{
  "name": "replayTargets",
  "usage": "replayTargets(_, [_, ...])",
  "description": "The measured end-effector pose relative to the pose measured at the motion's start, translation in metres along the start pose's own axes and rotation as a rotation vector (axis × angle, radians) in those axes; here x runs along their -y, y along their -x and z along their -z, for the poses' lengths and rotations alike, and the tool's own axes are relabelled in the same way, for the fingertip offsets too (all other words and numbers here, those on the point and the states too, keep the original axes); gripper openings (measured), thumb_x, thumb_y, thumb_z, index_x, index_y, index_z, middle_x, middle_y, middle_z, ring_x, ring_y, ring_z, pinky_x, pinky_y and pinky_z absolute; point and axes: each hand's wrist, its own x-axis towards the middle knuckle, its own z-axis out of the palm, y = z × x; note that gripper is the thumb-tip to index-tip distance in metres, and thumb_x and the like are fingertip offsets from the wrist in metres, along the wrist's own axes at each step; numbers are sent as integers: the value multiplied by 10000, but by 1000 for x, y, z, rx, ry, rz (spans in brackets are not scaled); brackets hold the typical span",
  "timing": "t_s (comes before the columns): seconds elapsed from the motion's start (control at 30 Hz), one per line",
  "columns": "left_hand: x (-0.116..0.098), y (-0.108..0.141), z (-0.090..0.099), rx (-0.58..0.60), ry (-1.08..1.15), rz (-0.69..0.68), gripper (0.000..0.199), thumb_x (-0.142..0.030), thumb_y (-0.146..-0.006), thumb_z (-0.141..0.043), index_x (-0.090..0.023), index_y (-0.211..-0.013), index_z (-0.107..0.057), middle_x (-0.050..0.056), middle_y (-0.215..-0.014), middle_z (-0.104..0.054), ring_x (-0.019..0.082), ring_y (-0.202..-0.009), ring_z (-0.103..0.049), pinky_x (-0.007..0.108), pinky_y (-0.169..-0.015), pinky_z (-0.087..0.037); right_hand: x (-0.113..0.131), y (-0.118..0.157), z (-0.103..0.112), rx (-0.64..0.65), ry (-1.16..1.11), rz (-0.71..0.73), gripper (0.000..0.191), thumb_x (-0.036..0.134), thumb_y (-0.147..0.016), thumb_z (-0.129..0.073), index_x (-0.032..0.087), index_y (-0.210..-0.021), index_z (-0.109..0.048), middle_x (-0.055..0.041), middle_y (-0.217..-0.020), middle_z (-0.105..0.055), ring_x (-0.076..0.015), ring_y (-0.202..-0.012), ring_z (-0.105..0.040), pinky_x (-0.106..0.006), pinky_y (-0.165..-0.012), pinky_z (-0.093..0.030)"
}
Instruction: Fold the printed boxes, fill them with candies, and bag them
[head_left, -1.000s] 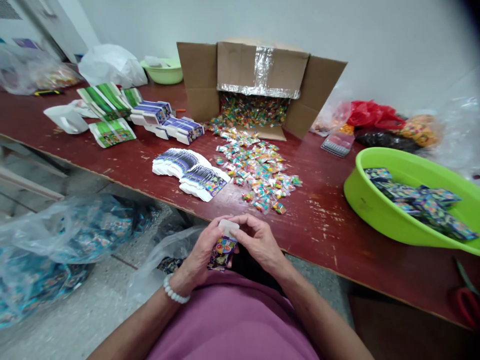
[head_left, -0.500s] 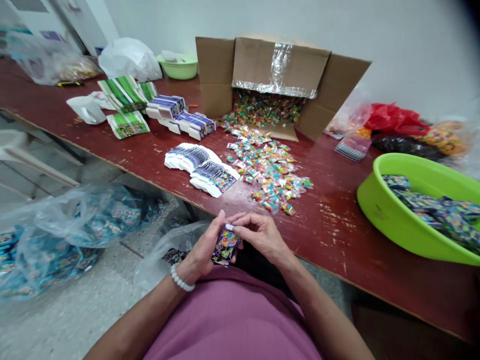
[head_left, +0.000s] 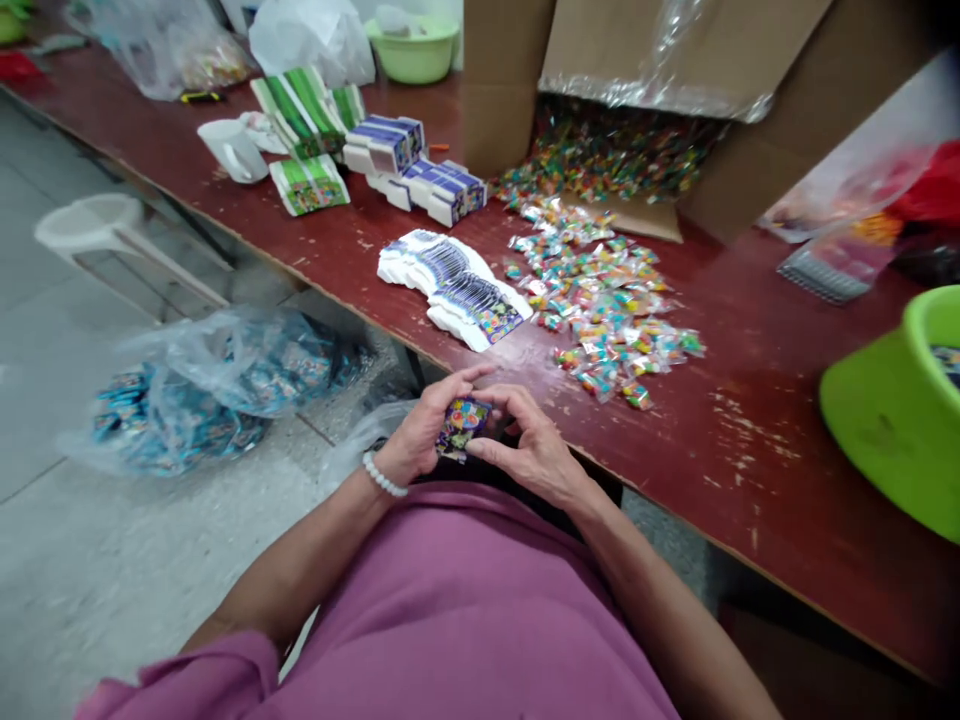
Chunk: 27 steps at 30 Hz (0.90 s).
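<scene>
Close to my body, by the table's front edge, a small purple printed box (head_left: 459,428) is between my two hands. My left hand (head_left: 426,425) wraps its left side, a pale beaded bracelet at the wrist. The fingers of my right hand (head_left: 534,445) curl around the right side and top, with the thumb near its lower corner. In front lies a fanned stack of flat purple boxes (head_left: 465,290). Right of that, wrapped candies (head_left: 607,300) in clear packets are heaped on the red table (head_left: 750,400).
Behind stands an open cardboard box (head_left: 675,50) full of candies. Bundled green cartons (head_left: 307,185), purple cartons (head_left: 442,185) and a white mug (head_left: 232,150) sit left. A green tub (head_left: 885,400) stands right. On the floor are a plastic bag of blue packets (head_left: 187,410) and a white stool (head_left: 97,225).
The view has swung right to left and downward. My right fingers have moved from the box's white top flap to around its side and top; the white flap no longer shows.
</scene>
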Motion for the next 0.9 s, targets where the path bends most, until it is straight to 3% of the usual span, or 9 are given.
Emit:
replayTargets(0.07, [-6, -1, 20, -98, -97, -113, 578, -293, -802, -577, -125, -1355, -584, 31, -721, -706, 146, -531, -638, 221, -490, -498, -5, 0, -6, -34, -45, -88, 463, 348, -828, -718, 256, -1262, -586, -84, -1245, -593, -185, -948, -604, -321, -772, -501])
replayTargets(0.17, [-10, -1, 62, -293, -293, -228, 616, -387, -828, -519, -150, -1396, -546, 13, -690, -686, 140, -456, -590, 233, -443, -464, -15, 2, -5, -85, -71, -183, 450, 351, -848, -679, 246, -1273, -572, -65, -1080, -628, -175, -864, -600, -310, -724, -489])
replayTargets(0.27, [2, 1, 107, -497, -653, -273, 564, -426, -873, -448, -173, -1357, -592, 32, -760, -709, 156, -556, -627, 252, -521, -491, -25, 8, 3, -90, -87, -202, 357, 361, -871, -660, 238, -1202, -608, -34, -930, -627, -163, -771, -576, -310, -695, -482])
replayTargets(0.33, [14, 3, 133, -560, -791, -261, 493, -429, -847, -524, -174, -1240, -678, 61, -842, -735, 189, -693, -663, 274, -614, -508, -30, 12, 7, -103, -104, -212, 327, 369, -886, -655, 243, -1184, -614, -39, -950, -636, -165, -772, -572, -316, -697, -486])
replayTargets(0.47, [27, 6, 160, -620, -932, -252, 352, -402, -810, -626, -177, -1050, -750, 86, -951, -749, 245, -881, -666, 315, -761, -498, -35, 16, 8, -112, -119, -242, 320, 380, -899, -655, 252, -1190, -617, -53, -1035, -654, -173, -796, -581, -325, -704, -493])
replayTargets(0.57, [17, -6, 151, -619, -1016, -323, 363, -381, -879, -555, -178, -1132, -718, 75, -995, -740, 227, -887, -649, 322, -818, -485, -36, 14, 6, -106, -124, -271, 314, 387, -902, -655, 252, -1183, -622, -49, -1033, -666, -176, -797, -586, -321, -696, -488])
replayTargets(0.73, [-18, -59, 95, -539, -1151, -581, 359, -317, -932, -521, -194, -1239, -663, 83, -1149, -690, 219, -1035, -589, 344, -992, -407, -37, 10, 0, -80, -143, -299, 274, 389, -904, -652, 236, -1131, -648, -53, -1007, -677, -192, -842, -605, -331, -740, -491])
replayTargets(0.83, [-31, -90, 58, -473, -1514, -725, 430, -411, -935, -554, -186, -1292, -637, 122, -1217, -647, 277, -1077, -538, 404, -974, -380, -38, 12, 0, -70, -141, -310, 253, 388, -904, -648, 232, -1102, -666, -57, -1027, -683, -199, -868, -614, -335, -768, -500])
replayTargets(0.9, [-34, -102, 41, -454, -1718, -725, 530, -536, -900, -585, -212, -1318, -620, 144, -1262, -602, 319, -1093, -506, 428, -911, -383, -38, 13, 1, -85, -147, -318, 257, 396, -901, -648, 228, -1094, -672, -58, -1024, -685, -202, -873, -617, -336, -778, -511])
